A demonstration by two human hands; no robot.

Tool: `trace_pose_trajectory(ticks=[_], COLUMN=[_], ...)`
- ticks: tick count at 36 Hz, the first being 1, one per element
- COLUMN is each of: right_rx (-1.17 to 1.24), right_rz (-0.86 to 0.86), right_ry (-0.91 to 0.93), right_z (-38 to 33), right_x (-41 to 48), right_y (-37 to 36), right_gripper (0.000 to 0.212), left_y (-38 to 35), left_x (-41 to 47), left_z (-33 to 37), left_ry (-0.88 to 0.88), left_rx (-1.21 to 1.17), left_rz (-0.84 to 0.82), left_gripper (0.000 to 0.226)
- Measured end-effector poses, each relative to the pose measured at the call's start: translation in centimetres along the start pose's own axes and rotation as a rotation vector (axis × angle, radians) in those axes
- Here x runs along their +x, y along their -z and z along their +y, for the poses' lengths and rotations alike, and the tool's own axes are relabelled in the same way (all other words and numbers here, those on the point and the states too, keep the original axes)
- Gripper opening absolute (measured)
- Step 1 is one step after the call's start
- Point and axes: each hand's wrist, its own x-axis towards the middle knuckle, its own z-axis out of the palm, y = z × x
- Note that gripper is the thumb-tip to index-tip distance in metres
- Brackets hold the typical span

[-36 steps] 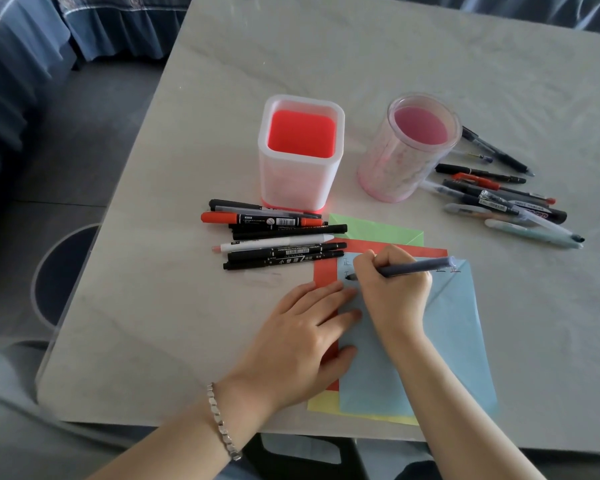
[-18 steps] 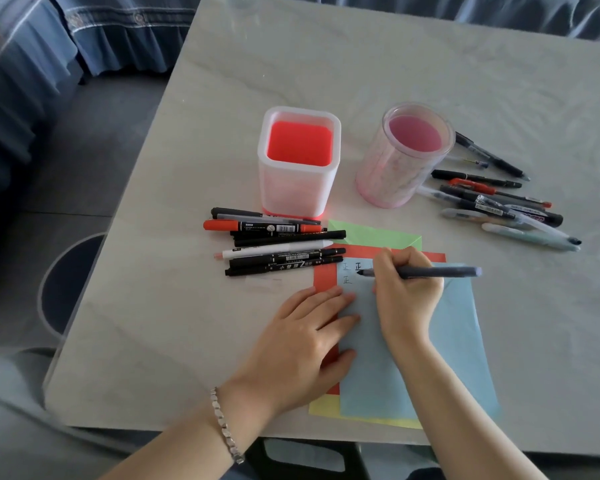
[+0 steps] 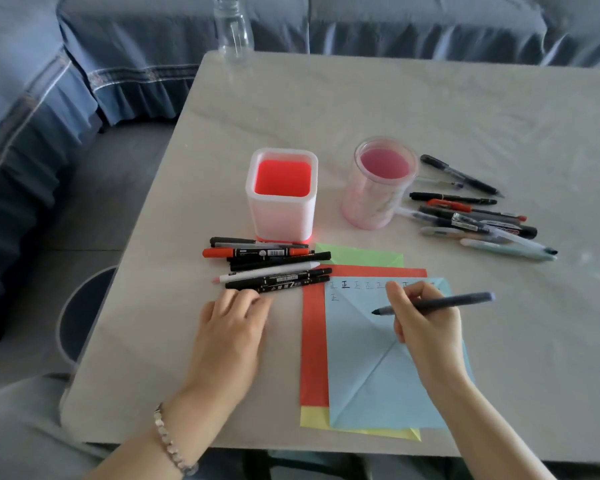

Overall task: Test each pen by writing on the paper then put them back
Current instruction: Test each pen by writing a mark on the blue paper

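My right hand (image 3: 426,327) grips a dark grey pen (image 3: 465,300), its uncapped tip pointing left just above the blue paper (image 3: 378,375). A row of written characters runs along the paper's top edge. My left hand (image 3: 231,327) rests on the table left of the paper, its loosely curled fingertips touching the nearest black marker (image 3: 281,284) of the left pen pile (image 3: 267,259). Behind stand a square white-and-red holder (image 3: 281,202) and a round pink holder (image 3: 378,188), neither with pens showing inside. A second pen pile (image 3: 482,220) lies at the right.
Red (image 3: 314,341), green (image 3: 361,256) and yellow (image 3: 312,415) sheets lie under the blue one. A glass jar (image 3: 232,29) stands at the table's far edge, in front of a blue-covered sofa (image 3: 153,46). A round stool (image 3: 80,313) sits left of the table.
My left hand has slid off the paper, left to the marker pile. My right hand has lifted the pen from the writing and moved right and nearer. The head has tilted up.
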Motion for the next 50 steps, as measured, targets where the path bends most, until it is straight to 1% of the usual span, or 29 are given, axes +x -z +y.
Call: trace_pose_trajectory(ticks=[3,5,7,11,14,15,17,19,21,25,28,31,37,42,45,48,50], right_rx=[-0.012,-0.005,0.001,0.026,0.158,0.241,0.382,0.432,0.436,0.416,0.395,0.367,0.321,0.306,0.269,0.260,0.271], right_rz=[-0.016,-0.021,-0.032,-0.088,-0.150,-0.170,-0.216,-0.242,-0.251,-0.253,-0.245,-0.231,-0.238,-0.235,-0.262,-0.241,-0.230], right_ry=[0.002,0.018,0.040,0.083,0.016,-0.030,-0.111,-0.144,-0.142,-0.123,-0.117,-0.122,-0.133,-0.143,-0.134,-0.102,-0.074], right_z=[-0.1,-0.2,-0.4,-1.2,-2.3,-2.6,-3.1,-3.5,-3.6,-3.8,-3.9,-3.9,-3.8,-3.8,-3.9,-4.0,-3.9], right_x=[-0.2,-0.3,-0.4,-0.9,-1.6,-1.8,-2.2,-2.4,-2.5,-2.7,-2.8,-2.8,-2.9,-2.8,-2.9,-3.0,-3.1], right_y=[0.5,0.7,0.9,1.4,1.9,2.1,2.4,2.8,3.1,3.6,3.7,3.7,3.7,4.0,4.0,4.0,3.9], right_gripper=[0.036,0.036,0.033,0.028,0.026,0.028,0.040,0.046,0.048,0.046,0.046,0.053,0.053,0.048,0.043,0.042,0.042], left_y=[0.0,0.1,1.0,2.9,3.3,3.3,3.3,3.5,3.7,4.0,4.2,4.4,4.6,4.6,4.5,4.6,4.8], left_x=[0.0,0.0,0.1,0.9,1.5,1.6,1.7,1.8,1.8,1.8,1.8,1.8,1.9,2.1,2.1,2.2,2.4], left_z=[-0.3,0.0,1.2,4.5,6.2,6.7,7.6,8.2,8.7,9.2,9.5,9.6,9.8,9.6,9.7,9.8,10.1], left_ry=[-0.018,0.008,0.115,0.433,0.593,0.647,0.717,0.756,0.768,0.739,0.710,0.673,0.589,0.471,0.388,0.373,0.364], left_rx=[-0.040,-0.143,-0.376,-0.906,-1.165,-1.254,-1.406,-1.489,-1.526,-1.513,-1.522,-1.518,-1.462,-1.409,-1.365,-1.344,-1.359], left_rz=[0.022,0.021,-0.003,-0.116,-0.145,-0.164,-0.197,-0.194,-0.187,-0.222,-0.224,-0.235,-0.254,-0.295,-0.335,-0.342,-0.379], left_gripper=[0.039,0.036,0.031,0.019,0.014,0.014,0.021,0.030,0.029,0.015,0.021,0.029,0.028,0.022,0.014,0.019,0.017])
